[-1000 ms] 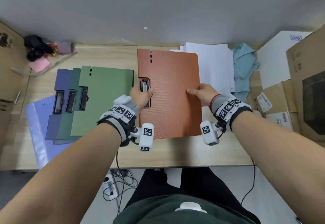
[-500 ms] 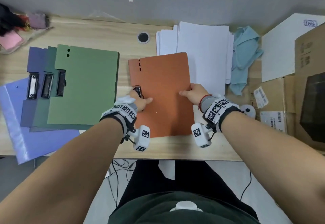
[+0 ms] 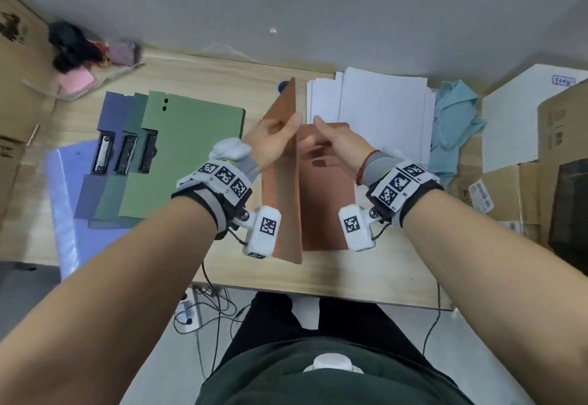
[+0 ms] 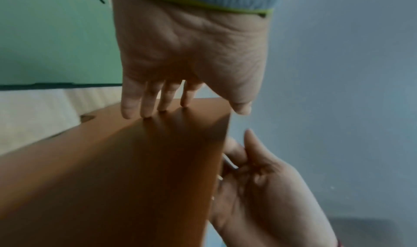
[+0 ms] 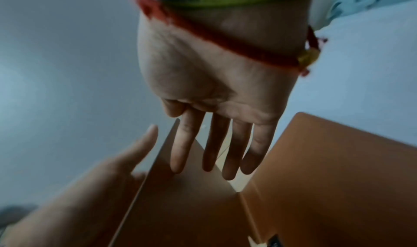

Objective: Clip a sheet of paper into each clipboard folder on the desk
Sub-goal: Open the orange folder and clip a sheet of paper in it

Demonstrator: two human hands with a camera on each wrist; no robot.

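The orange clipboard folder stands half open at the desk's middle. Its front cover (image 3: 283,201) is raised on edge and its back panel (image 3: 327,201) lies flat. My left hand (image 3: 273,140) lies on the cover's outer face with straight fingers (image 4: 146,104), the thumb reaching past the free edge. My right hand (image 3: 337,140) is inside the folder, its straight fingers (image 5: 212,152) against the cover's inner face (image 5: 180,206). The folder's clip is hidden. A stack of white paper (image 3: 381,112) lies behind and to the right.
Three open folders, green (image 3: 187,150) on top, overlap at the left with their clips (image 3: 125,153) showing, on a lilac plastic sleeve (image 3: 63,207). A blue cloth (image 3: 455,121) and cardboard boxes (image 3: 563,137) crowd the right side.
The orange folder lay closed and flat under both hands. Its front cover has now swung up, my left hand moved to its outer face and my right hand went inside.
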